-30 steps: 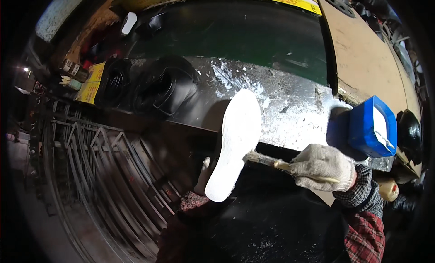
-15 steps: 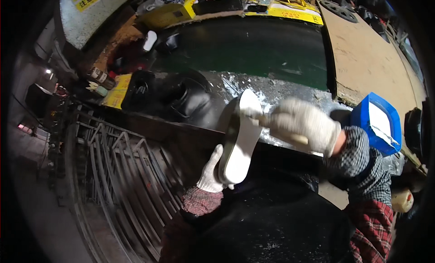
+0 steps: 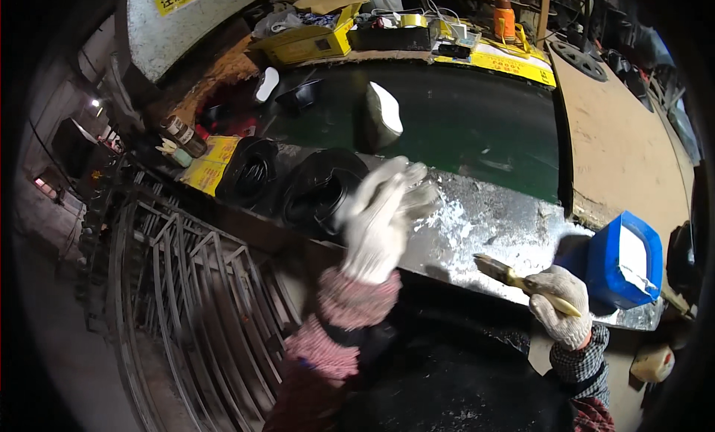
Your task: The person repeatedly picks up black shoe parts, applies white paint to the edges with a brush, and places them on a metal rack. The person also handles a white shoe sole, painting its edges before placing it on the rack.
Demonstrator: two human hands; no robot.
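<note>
In a white knitted glove, my left hand reaches over the bench edge, blurred, its fingers stretched out with nothing in them. Just beyond the fingertips, a white-faced shoe sole shows against the dark green belt, apart from the hand; whether it rests fully on the belt I cannot tell. My right hand, also gloved, is closed around the wooden handle of a brush. The bristles point left over the white-smeared metal ledge. Beside this hand stands a blue container with something white in its opening.
Two black coiled or ring-shaped things sit on the ledge at left, by a yellow box. Another white sole and a black bowl-like piece lie farther back. A metal rack stands lower left. Cardboard covers the right side.
My left hand has let go of the sole, which is now farther away, over the belt. My right hand, with the brush, has drawn back down and right. The view has shifted.
</note>
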